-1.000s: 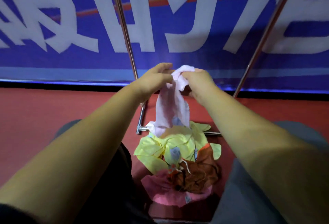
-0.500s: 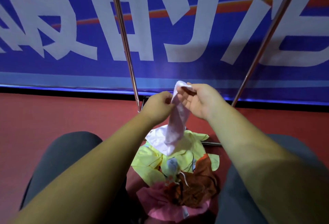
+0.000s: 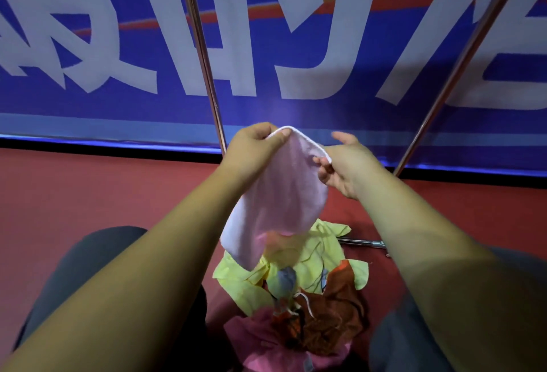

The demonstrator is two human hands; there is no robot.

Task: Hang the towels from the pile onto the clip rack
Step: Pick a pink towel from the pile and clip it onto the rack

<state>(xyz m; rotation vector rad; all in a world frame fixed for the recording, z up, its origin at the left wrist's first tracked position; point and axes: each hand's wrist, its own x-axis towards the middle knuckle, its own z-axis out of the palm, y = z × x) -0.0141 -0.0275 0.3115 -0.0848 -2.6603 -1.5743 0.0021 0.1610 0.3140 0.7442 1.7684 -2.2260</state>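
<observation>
A: From our left, what are we holding?

B: Our left hand (image 3: pixel 253 151) is curled round the top hem of the pale pink towel (image 3: pixel 281 194), thumb and fingers closed on it. The hem arcs across to our right hand (image 3: pixel 347 164), which pinches it between thumb and a lower finger while the forefinger points away.

A: And the rest of the towel?

B: It hangs between our two hands and down under the left wrist. Its lowest corner dangles in front of the pile (image 3: pixel 299 291); we cannot tell whether it touches. The pile lies on the red floor (image 3: pixel 103 188) below both hands, between our knees, with yellow, brown and pink cloths in it.

A: What edges hem us in?

B: The left pole (image 3: pixel 199 43) rises just behind our left hand. The right pole (image 3: pixel 457 63) leans away, well to the right of our right hand. Both hands sit in the gap between them. Beyond the hands the blue banner (image 3: pixel 296 111) meets the floor. A metal base bar (image 3: pixel 365 243) lies on the floor under our right forearm, just beside the pile. Left of our left arm the floor runs out to the banner's foot.
</observation>
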